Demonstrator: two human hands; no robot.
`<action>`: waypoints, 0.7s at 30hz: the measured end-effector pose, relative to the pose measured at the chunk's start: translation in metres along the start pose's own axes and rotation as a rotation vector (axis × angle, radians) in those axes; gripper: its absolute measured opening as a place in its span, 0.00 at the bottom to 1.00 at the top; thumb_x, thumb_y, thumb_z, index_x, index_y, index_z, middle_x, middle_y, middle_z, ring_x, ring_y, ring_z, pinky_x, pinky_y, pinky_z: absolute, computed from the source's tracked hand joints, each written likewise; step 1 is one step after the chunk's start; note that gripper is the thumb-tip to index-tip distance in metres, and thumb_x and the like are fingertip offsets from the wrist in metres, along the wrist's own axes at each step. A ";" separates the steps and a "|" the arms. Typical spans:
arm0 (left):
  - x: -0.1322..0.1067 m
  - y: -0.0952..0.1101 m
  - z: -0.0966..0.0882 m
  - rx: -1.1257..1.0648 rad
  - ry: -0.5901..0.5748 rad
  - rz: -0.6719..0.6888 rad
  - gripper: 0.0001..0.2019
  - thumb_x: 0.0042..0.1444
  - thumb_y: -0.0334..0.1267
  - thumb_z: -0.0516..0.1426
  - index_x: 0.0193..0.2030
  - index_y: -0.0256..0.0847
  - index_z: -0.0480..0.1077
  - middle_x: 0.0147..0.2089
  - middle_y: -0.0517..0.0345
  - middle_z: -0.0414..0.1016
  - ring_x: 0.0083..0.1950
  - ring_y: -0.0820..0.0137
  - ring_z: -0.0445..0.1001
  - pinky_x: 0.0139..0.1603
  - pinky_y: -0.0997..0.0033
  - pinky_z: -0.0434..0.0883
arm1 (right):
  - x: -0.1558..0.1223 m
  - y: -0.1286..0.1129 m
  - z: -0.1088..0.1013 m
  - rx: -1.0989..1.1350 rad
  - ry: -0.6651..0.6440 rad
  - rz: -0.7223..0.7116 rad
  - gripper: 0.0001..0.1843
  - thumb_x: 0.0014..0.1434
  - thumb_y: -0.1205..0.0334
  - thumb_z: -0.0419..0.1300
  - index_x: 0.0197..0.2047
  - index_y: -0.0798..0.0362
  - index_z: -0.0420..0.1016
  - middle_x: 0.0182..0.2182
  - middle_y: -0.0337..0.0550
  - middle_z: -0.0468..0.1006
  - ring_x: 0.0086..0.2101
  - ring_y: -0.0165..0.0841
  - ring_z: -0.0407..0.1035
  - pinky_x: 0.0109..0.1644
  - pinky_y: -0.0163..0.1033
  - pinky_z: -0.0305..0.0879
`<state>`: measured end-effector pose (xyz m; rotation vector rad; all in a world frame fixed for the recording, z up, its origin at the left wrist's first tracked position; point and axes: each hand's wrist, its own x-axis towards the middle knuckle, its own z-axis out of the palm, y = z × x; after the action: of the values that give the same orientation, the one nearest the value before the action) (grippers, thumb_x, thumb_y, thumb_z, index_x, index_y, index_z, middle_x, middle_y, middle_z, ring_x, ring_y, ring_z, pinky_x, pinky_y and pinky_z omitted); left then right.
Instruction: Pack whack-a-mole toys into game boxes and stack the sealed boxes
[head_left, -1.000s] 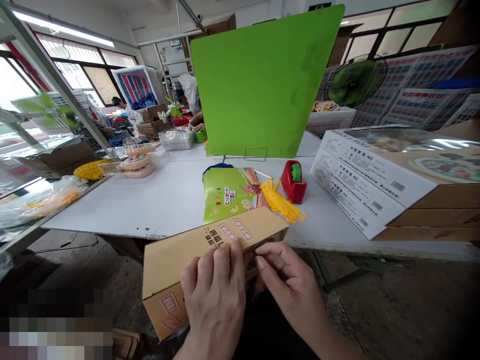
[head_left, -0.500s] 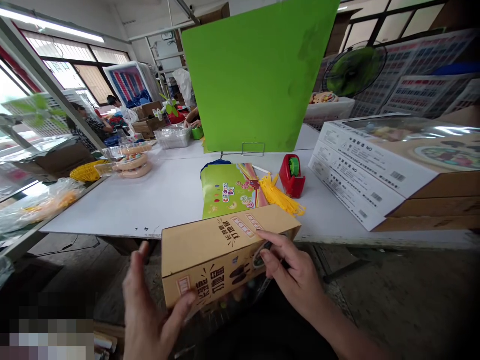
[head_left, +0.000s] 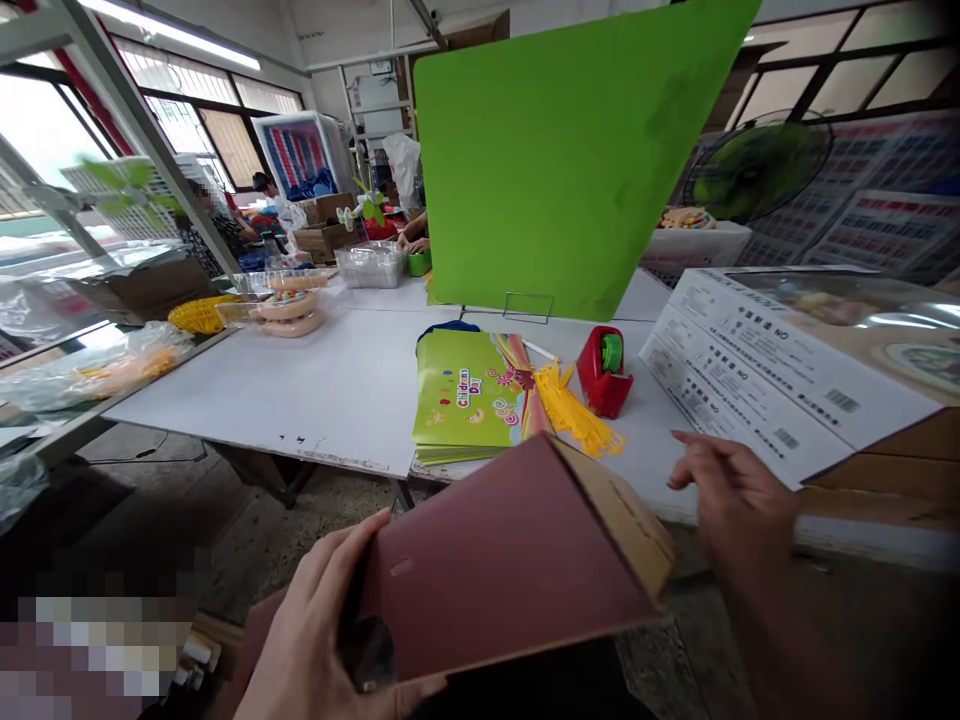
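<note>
My left hand (head_left: 322,610) is closed around the left end of a cardboard box (head_left: 510,550), thumb below and fingers over the top edge. The box is tilted above my lap, its plain maroon side turned up and a tan printed side (head_left: 626,510) at the right end. A dark opening with clear plastic shows beside my left palm. My right hand (head_left: 739,490) is off the box, over the table's front edge near the stacked boxes, fingers loosely bent and apart, holding nothing.
On the white table (head_left: 300,380) lie a pile of green printed bags (head_left: 472,395), yellow ties (head_left: 574,410) and a red tape dispenser (head_left: 604,370). Stacked packed boxes (head_left: 765,380) stand at right. A green board (head_left: 562,160) rises behind; people sit farther back at left.
The box has been turned from its tan printed faces to its maroon side. My left hand now grips its left end; my right hand has left it and moved right.
</note>
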<state>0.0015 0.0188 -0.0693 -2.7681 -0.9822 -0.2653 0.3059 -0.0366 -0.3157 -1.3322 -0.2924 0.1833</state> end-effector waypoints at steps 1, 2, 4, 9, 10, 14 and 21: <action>0.005 0.007 -0.007 0.051 -0.017 0.048 0.47 0.46 0.61 0.67 0.69 0.49 0.55 0.60 0.48 0.72 0.55 0.58 0.77 0.50 0.63 0.79 | 0.009 0.012 0.003 -0.075 -0.051 0.014 0.21 0.62 0.44 0.58 0.45 0.52 0.77 0.26 0.42 0.76 0.29 0.35 0.71 0.39 0.42 0.69; 0.010 0.014 -0.011 0.096 -0.030 0.100 0.49 0.44 0.62 0.68 0.69 0.48 0.55 0.58 0.49 0.74 0.54 0.58 0.77 0.49 0.64 0.79 | 0.018 0.025 0.008 -0.126 -0.119 0.027 0.22 0.60 0.45 0.58 0.45 0.54 0.77 0.29 0.45 0.79 0.31 0.38 0.73 0.39 0.43 0.70; 0.019 0.029 -0.009 0.165 -0.076 0.198 0.52 0.40 0.61 0.70 0.69 0.45 0.57 0.56 0.48 0.76 0.51 0.57 0.78 0.48 0.62 0.78 | 0.034 0.046 0.021 -0.196 -0.258 0.034 0.20 0.58 0.49 0.58 0.44 0.55 0.78 0.35 0.51 0.82 0.35 0.40 0.75 0.42 0.45 0.71; 0.035 0.061 0.030 0.165 -0.282 0.266 0.52 0.34 0.61 0.72 0.65 0.38 0.66 0.52 0.47 0.78 0.50 0.52 0.77 0.52 0.50 0.75 | 0.072 0.071 0.065 -0.373 -0.497 -0.033 0.14 0.57 0.62 0.57 0.44 0.56 0.80 0.43 0.52 0.83 0.39 0.39 0.77 0.46 0.42 0.70; 0.036 0.065 0.036 0.151 -0.303 0.248 0.53 0.34 0.63 0.71 0.66 0.38 0.65 0.52 0.47 0.78 0.50 0.52 0.76 0.53 0.49 0.75 | 0.078 0.073 0.075 -0.419 -0.539 -0.053 0.14 0.58 0.64 0.57 0.44 0.56 0.81 0.44 0.53 0.82 0.40 0.39 0.76 0.47 0.41 0.70; 0.036 0.060 0.032 0.068 -0.339 0.281 0.55 0.36 0.66 0.69 0.69 0.40 0.62 0.56 0.46 0.77 0.55 0.52 0.76 0.57 0.52 0.74 | 0.097 0.079 0.109 -0.608 -0.670 -0.122 0.10 0.60 0.67 0.61 0.45 0.58 0.79 0.45 0.51 0.80 0.43 0.36 0.74 0.51 0.42 0.68; 0.024 -0.007 0.004 0.194 -0.191 0.044 0.25 0.67 0.52 0.52 0.66 0.44 0.66 0.60 0.50 0.77 0.61 0.57 0.74 0.60 0.55 0.72 | 0.110 0.093 0.131 -0.827 -0.765 -0.119 0.14 0.65 0.54 0.61 0.46 0.56 0.76 0.42 0.45 0.79 0.41 0.34 0.73 0.49 0.45 0.70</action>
<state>0.0156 0.0397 -0.0670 -2.6684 -0.9325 0.0984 0.3721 0.1388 -0.3670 -2.0124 -1.1863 0.5088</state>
